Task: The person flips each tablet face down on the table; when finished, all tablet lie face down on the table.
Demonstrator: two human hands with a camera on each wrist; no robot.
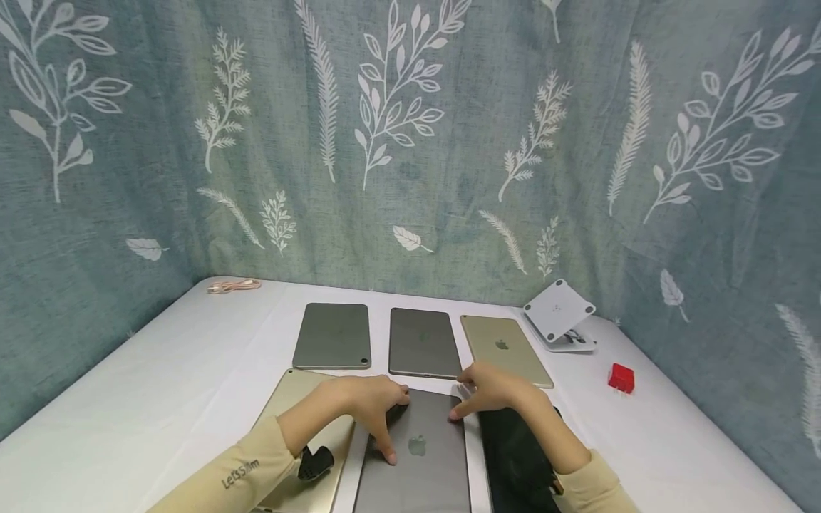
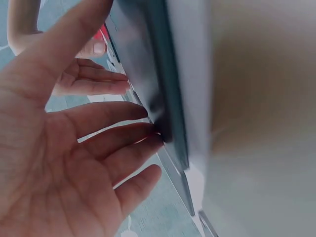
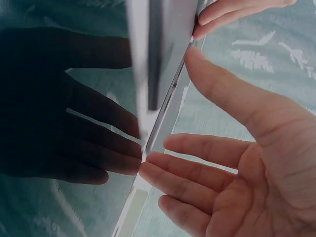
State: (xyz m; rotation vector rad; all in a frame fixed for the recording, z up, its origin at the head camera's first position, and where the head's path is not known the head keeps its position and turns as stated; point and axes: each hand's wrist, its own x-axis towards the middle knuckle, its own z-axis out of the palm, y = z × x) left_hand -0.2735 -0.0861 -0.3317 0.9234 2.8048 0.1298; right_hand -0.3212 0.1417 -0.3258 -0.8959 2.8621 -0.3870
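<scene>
A dark grey tablet [image 1: 436, 456] with an apple logo lies at the front middle of the white table. At its upper left, my left hand [image 1: 377, 410] spreads over it, the thumb resting on its back. The left wrist view shows the fingers [image 2: 121, 153] of that hand nearly straight, with tips right at a slab's edge. My right hand [image 1: 490, 392] is at the upper right corner, thumb at the tablet's edge. In the right wrist view its fingers [image 3: 192, 173] extend beside a glossy black screen [image 3: 29, 123] that mirrors them.
A gold tablet [image 1: 282, 413] lies under my left forearm, a black screen [image 1: 509, 456] under the right. Behind are a grey-green tablet [image 1: 333, 335], a dark grey one [image 1: 423, 342] and another gold one [image 1: 507, 349]. A folding stand [image 1: 558, 313], red plug [image 1: 621, 378] and cable [image 1: 234, 286] sit farther out.
</scene>
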